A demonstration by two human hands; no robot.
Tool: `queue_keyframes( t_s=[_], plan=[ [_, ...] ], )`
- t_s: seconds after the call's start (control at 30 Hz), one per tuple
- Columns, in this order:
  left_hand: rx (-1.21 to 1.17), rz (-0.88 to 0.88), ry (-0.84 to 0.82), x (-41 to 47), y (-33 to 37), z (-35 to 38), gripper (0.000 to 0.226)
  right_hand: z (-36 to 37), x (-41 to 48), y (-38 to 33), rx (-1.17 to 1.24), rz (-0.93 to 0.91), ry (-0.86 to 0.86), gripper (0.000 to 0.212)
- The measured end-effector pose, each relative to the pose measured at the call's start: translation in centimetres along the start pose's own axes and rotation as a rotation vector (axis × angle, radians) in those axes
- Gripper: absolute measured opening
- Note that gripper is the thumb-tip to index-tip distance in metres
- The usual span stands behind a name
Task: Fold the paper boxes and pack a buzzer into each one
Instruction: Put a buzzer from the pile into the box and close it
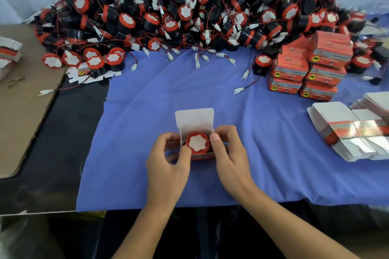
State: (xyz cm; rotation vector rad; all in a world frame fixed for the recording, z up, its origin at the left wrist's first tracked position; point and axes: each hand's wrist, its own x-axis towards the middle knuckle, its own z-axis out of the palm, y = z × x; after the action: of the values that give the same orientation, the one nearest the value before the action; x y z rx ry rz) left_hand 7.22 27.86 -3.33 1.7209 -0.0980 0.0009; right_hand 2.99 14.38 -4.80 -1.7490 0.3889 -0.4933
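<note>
An open paper box (194, 124) was gripped at its sides by the left hand (168, 160) and right hand (228, 153) on the blue cloth (263, 143), flap raised toward 12 o'clock. A red-capped buzzer (197, 143) was seated inside. Packed boxes (309, 69) were stacked at 2 o'clock.

An open box (194, 124) is sitting on the blue cloth (263, 153), its white lid flap standing upright. A buzzer (197, 143) is lying inside it, red rim and white face showing. Closed orange boxes (309, 69) are stacking at the cloth's far right, flat blanks (347, 130) nearer.
</note>
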Motion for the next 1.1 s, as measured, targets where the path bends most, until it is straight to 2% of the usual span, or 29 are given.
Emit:
queue_keyframes(
  t_s=[0.1, 0.2, 0.27, 0.33, 0.4, 0.43, 0.57, 0.63, 0.73, 0.87, 0.93, 1.1],
  plan=[
    [-0.008, 0.071, -0.061, 0.0, -0.7, -0.9, 0.014, -0.1, 0.5, 0.6, 0.046, -0.019, 0.024, 0.015],
    [0.031, 0.028, -0.086, 1.2, -1.4, -1.3, 0.003, 0.0, 0.5, 1.1, -0.008, -0.03, 0.032, 0.009],
    [0.033, -0.033, -0.123, 1.8, -1.4, -1.3, 0.012, 0.1, 0.3, 1.2, -0.042, -0.042, 0.033, 0.018],
    [-0.04, -0.074, -0.149, 2.1, -1.1, -1.2, 0.033, 0.1, 0.3, 1.1, -0.011, -0.021, 0.01, 0.037],
    [-0.09, -0.064, -0.2, 2.4, -0.9, -1.3, 0.056, 0.0, 0.3, 1.0, -0.038, -0.019, -0.015, 0.051],
    [-0.07, -0.037, -0.239, 2.6, -0.8, -1.3, 0.059, 0.0, 0.3, 0.9, -0.066, -0.028, -0.022, 0.05],
    [0.111, 0.077, -0.28, 2.7, -0.6, -1.9, 0.037, -0.3, 0.4, 0.4, -0.066, -0.031, -0.041, 0.031],
    [0.18, 0.15, -0.354, 2.5, -0.9, -2.9, 0.039, -0.7, 0.2, 0.4, -0.033, -0.047, -0.095, 0.037],
    [0.227, 0.106, -0.517, 2.5, -0.6, -4.2, 0.053, -1.3, -0.1, 0.7, -0.031, -0.076, -0.202, 0.043],
    [0.415, 0.172, -0.483, 2.4, -0.3, -4.8, 0.064, -1.8, 0.0, 1.3, -0.061, -0.062, -0.306, 0.052],
    [0.446, 0.202, -0.479, 2.5, -0.3, -4.9, 0.066, -1.7, 0.0, 1.5, -0.108, -0.084, -0.305, 0.052],
    [0.548, 0.37, -0.465, 2.7, -0.4, -4.6, 0.046, -1.5, 0.1, 1.5, -0.107, -0.13, -0.234, 0.041]
  ],
)
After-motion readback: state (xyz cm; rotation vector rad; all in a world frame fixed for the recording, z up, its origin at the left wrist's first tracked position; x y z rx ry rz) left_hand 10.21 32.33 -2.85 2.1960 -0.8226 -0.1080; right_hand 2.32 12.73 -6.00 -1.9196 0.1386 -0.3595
